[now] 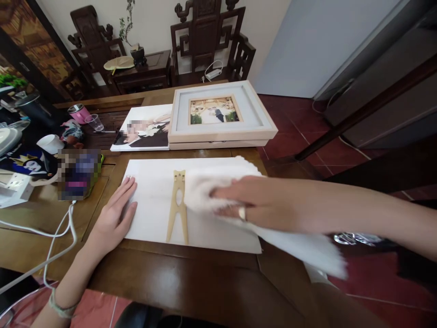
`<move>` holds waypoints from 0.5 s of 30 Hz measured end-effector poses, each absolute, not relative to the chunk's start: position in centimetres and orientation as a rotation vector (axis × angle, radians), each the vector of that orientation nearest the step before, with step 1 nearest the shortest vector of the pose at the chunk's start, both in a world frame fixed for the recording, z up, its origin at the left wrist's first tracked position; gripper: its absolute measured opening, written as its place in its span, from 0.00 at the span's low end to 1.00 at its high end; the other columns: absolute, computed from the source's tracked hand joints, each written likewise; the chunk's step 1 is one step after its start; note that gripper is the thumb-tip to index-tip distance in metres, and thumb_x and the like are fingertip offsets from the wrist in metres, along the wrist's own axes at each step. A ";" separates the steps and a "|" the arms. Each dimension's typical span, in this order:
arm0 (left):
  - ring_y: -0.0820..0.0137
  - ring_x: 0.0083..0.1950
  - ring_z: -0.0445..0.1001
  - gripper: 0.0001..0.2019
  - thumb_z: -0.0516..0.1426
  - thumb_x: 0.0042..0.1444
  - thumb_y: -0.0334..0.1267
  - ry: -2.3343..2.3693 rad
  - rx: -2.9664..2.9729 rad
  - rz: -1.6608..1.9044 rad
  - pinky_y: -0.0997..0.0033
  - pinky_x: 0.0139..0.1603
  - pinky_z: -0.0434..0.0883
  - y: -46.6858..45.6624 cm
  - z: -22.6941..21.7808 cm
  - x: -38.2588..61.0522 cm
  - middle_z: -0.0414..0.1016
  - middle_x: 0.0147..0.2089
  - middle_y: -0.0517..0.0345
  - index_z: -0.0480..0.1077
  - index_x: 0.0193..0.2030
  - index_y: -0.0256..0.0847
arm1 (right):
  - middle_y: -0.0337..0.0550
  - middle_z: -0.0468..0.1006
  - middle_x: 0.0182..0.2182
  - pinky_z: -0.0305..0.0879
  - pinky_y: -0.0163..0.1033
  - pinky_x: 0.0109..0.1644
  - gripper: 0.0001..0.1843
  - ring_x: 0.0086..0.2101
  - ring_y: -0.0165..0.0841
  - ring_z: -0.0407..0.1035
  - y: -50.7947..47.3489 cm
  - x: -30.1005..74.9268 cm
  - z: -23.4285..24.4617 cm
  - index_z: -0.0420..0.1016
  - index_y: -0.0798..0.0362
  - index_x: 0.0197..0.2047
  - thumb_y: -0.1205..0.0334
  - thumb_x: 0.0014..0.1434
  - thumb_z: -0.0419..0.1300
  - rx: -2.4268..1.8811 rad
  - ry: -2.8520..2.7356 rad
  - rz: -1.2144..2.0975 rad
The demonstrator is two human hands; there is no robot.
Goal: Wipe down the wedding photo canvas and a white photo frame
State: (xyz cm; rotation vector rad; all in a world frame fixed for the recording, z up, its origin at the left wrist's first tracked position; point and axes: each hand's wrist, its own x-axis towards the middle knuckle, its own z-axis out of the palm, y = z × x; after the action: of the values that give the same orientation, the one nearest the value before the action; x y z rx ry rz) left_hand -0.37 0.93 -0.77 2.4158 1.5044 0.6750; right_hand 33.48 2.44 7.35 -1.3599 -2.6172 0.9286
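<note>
A white rectangular panel (150, 218) lies flat on the brown wooden table (153, 282). On it is a pale yellow piece (178, 207) with two legs, an oval hole and a cat-like head, like a big clothes peg; I cannot tell if it is fixed there. My left hand (114, 218) rests with fingers stretched out over the panel's left edge. Gripped in my right hand (246, 200) is a white cloth (201, 191), bunched on the panel's right half. Its loose end trails past the table's right edge. Motion blurs this hand and the cloth.
Behind the panel stand a wooden-framed wedding photo (215, 109) and a photo panel (143, 127). At left are a phone (80, 175), white cables (70, 223), a white cup (51, 145) and a pink mug (78, 113). Carved chairs (206, 36) stand farther back.
</note>
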 end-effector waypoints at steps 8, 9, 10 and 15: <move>0.59 0.72 0.53 0.23 0.50 0.66 0.41 1.518 2.413 0.661 0.50 0.72 0.54 1.0 -0.9 -0.5 0.59 0.70 0.48 0.60 0.67 0.38 | 0.55 0.62 0.65 0.36 0.68 0.67 0.19 0.68 0.51 0.40 4.9 28.0 1.7 0.71 0.57 0.56 0.64 0.66 0.48 -0.925 -2.693 0.459; 0.59 0.72 0.53 0.23 0.50 0.67 0.41 1.522 2.409 0.655 0.50 0.72 0.54 1.0 -0.9 -0.5 0.58 0.70 0.49 0.60 0.67 0.38 | 0.56 0.60 0.66 0.36 0.70 0.67 0.19 0.68 0.52 0.40 4.2 27.6 1.4 0.72 0.56 0.56 0.65 0.65 0.50 -0.894 -2.701 0.426; 0.59 0.72 0.53 0.24 0.50 0.67 0.41 1.524 2.407 0.651 0.50 0.72 0.53 0.9 -0.9 -0.5 0.58 0.70 0.49 0.60 0.67 0.38 | 0.56 0.59 0.67 0.36 0.71 0.66 0.19 0.68 0.54 0.41 3.3 27.3 1.3 0.73 0.55 0.55 0.66 0.63 0.51 -0.858 -2.715 0.416; 0.59 0.72 0.53 0.24 0.50 0.67 0.40 1.500 2.433 0.675 0.50 0.72 0.54 0.9 -1.0 -0.5 0.58 0.70 0.48 0.59 0.67 0.38 | 0.59 0.60 0.66 0.39 0.73 0.65 0.16 0.66 0.59 0.45 -2.4 26.7 1.8 0.77 0.53 0.49 0.64 0.56 0.59 -0.601 -2.770 0.486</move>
State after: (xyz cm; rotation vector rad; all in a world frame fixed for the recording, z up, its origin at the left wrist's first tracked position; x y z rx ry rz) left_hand -0.51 0.87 -0.98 2.4330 1.4996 0.6747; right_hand 26.73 -2.37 1.84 -0.6007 -2.7705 0.4856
